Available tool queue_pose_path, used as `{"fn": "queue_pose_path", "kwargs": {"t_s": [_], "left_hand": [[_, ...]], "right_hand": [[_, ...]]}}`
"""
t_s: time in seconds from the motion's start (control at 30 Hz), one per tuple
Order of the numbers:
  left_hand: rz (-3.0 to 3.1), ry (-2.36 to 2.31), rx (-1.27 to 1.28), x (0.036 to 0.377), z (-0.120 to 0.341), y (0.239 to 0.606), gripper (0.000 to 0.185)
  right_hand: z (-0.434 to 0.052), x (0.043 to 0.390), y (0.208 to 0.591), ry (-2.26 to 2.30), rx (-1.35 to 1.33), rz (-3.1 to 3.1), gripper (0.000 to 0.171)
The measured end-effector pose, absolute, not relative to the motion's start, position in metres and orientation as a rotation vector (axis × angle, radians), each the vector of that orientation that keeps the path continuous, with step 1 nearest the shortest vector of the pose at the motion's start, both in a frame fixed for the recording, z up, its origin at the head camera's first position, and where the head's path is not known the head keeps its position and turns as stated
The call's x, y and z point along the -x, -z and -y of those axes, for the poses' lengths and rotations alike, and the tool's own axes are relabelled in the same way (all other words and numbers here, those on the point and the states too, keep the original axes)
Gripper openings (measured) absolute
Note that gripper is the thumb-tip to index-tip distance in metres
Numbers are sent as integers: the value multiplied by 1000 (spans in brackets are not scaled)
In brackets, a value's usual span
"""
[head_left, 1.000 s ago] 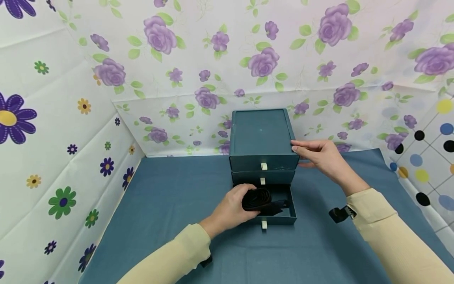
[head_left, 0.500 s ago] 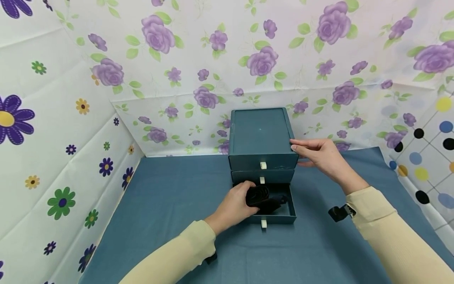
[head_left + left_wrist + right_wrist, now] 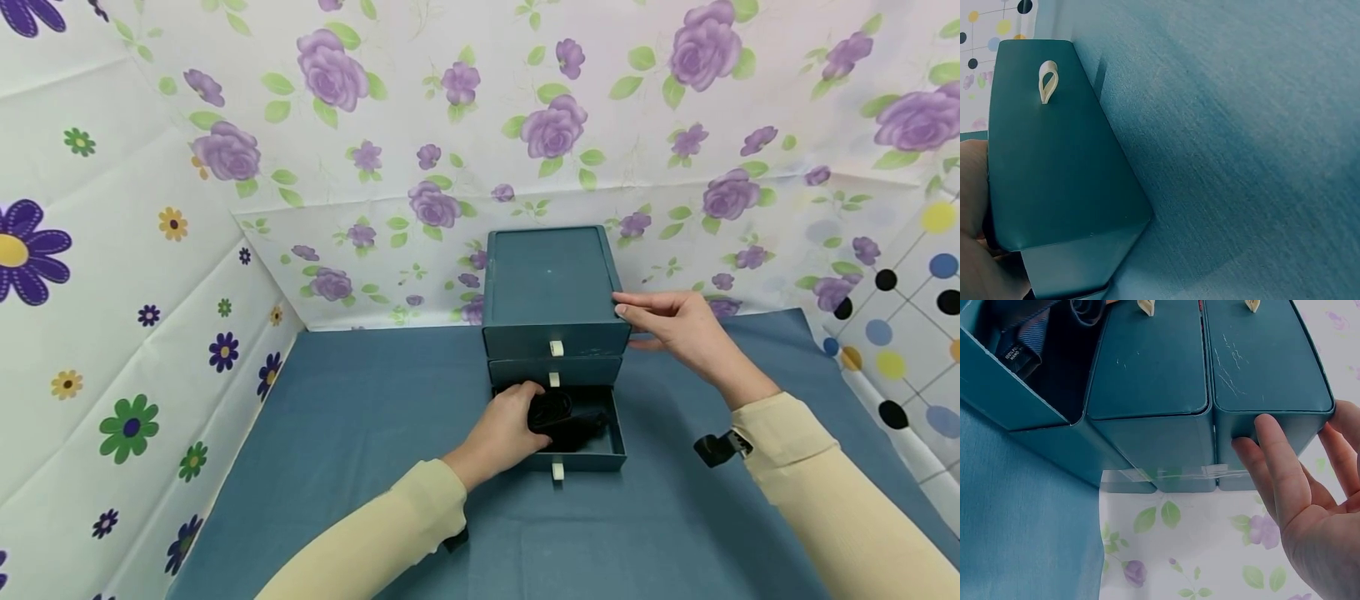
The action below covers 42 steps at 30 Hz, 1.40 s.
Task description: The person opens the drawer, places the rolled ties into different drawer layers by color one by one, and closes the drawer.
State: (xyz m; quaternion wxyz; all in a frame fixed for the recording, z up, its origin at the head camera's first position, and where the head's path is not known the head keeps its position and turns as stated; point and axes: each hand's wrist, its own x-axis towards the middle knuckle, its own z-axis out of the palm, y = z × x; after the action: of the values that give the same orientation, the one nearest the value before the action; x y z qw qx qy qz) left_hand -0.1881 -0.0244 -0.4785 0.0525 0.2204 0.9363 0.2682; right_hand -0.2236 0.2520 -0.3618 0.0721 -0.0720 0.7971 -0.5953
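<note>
A small teal drawer box [image 3: 551, 279] stands on the table against the back cloth, its bottom drawer [image 3: 596, 461] pulled out. Inside that drawer is a dark rolled necktie [image 3: 551, 406]; in the right wrist view its striped navy end [image 3: 1034, 331] shows a small label. My left hand [image 3: 504, 432] reaches over the drawer's left side and grips the roll, fingers behind and thumb in front. Only part of this hand shows in the left wrist view, beside the drawer front [image 3: 1063, 156]. My right hand [image 3: 678, 329] holds the box at its upper right edge, fingers along the side.
Two upper drawers are shut, each with a pale pull tab [image 3: 556, 348]. Blue cloth [image 3: 360, 400] covers the table. Flower-printed cloth [image 3: 390, 167] hangs behind, and a dotted cloth [image 3: 918, 333] hangs at the right.
My left hand has moved slightly right and deeper over the drawer, and the necktie now sits lower inside it. The right hand has kept its place on the box.
</note>
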Motion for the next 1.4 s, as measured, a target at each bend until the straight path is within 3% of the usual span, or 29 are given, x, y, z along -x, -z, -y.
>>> {"fn": "queue_pose_path", "kwargs": {"t_s": [0.6,1.07,1.4], "left_hand": [[-2830,-849,-606,183,29,472,67],[-2877,-1176,-724,153,38,458,36],[-2544,-1350,-699,135,31,462,17]], "right_hand": [[-252,223,365,1785,211,-2393,47],[-253,224,364,1780,210,-2398,48],[-252,224,363,1773,214,-2418,48]]}}
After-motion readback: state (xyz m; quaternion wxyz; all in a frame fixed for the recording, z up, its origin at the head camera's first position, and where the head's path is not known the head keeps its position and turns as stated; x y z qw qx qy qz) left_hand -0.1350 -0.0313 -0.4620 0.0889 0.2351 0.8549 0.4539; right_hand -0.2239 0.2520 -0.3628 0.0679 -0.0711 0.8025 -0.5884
